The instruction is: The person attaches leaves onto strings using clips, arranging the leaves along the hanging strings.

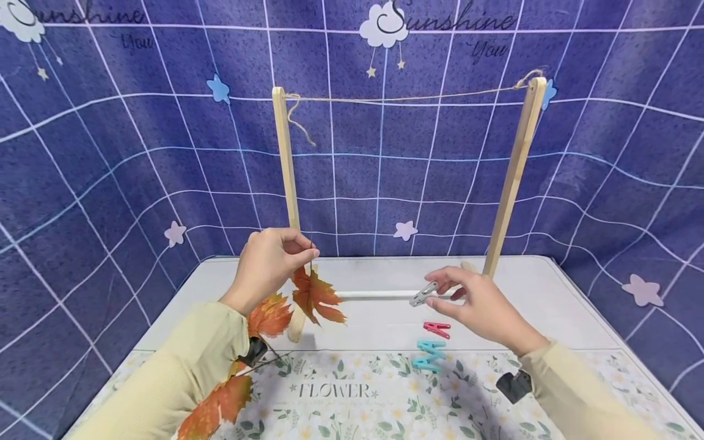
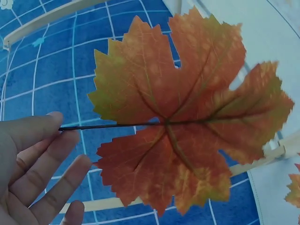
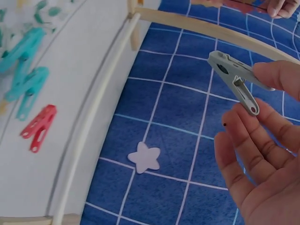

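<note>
Between thumb and forefinger my left hand pinches the thin dark stem of an orange-red maple-like leaf. The leaf hangs below the fingers in the head view, in front of the left post's base. My right hand holds a grey clothespin by its handle ends, thumb on one side and fingers on the other. A red clothespin and two teal clothespins lie on the table below the right hand. More orange leaves on a twig lie by the left forearm.
A wooden frame stands behind the hands, with a left post, a right post and a white bottom rod. Twine stretches between the post tops, one loose end dangling at the left. A blue gridded curtain hangs behind.
</note>
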Action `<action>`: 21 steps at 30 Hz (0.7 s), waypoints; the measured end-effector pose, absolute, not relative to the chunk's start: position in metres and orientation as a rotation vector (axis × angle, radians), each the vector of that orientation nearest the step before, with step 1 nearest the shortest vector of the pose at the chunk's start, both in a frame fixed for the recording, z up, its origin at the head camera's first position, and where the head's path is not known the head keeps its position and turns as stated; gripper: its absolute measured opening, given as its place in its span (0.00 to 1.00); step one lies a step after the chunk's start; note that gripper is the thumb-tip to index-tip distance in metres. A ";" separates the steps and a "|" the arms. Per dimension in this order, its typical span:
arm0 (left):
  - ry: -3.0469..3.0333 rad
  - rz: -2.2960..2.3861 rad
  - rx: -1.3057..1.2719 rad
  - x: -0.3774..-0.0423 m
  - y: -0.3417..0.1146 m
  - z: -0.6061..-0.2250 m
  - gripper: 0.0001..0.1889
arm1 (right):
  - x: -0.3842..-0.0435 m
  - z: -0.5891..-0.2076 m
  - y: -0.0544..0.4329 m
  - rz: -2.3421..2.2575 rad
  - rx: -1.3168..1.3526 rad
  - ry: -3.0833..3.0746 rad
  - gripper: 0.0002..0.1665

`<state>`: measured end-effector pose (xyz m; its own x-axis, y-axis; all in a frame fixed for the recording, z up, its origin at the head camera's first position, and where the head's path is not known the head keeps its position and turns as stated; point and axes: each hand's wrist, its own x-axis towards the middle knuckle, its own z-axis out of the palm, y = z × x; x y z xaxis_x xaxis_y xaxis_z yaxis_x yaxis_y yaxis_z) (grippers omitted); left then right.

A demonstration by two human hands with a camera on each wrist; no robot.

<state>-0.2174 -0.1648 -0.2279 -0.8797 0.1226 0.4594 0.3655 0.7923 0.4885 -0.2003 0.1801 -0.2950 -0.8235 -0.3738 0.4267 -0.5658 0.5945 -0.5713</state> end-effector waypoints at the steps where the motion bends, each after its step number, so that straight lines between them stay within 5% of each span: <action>1: -2.574 -0.832 -0.374 -0.218 -0.163 -0.227 0.04 | -0.201 -0.293 0.179 1.065 0.764 -2.563 0.20; 21: -2.566 -0.905 -0.306 -0.240 -0.139 -0.216 0.06 | -0.227 -0.228 0.162 1.107 0.680 -2.586 0.21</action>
